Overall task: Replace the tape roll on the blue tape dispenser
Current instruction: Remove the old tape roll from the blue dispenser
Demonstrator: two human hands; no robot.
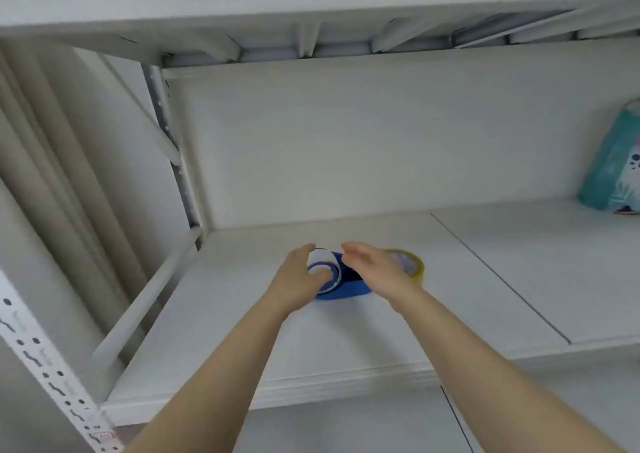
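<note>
Blue tape dispenser (350, 289): our left hand (297, 281) grips its white roll (321, 261); our right hand (374, 268) hovers straight-fingered, empty.

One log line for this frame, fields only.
left hand: grips white roll at blue dispenser | right hand: open, over dispenser | yellow tape roll: on shelf behind right hand

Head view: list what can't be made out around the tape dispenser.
- Blue tape dispenser: mostly covered by left hand and right hand.
- White roll: gripped by left hand, blurred; tape left unclear.
- Yellow roll: partly behind right hand.
- Teal packet: cut by the right edge.
</note>
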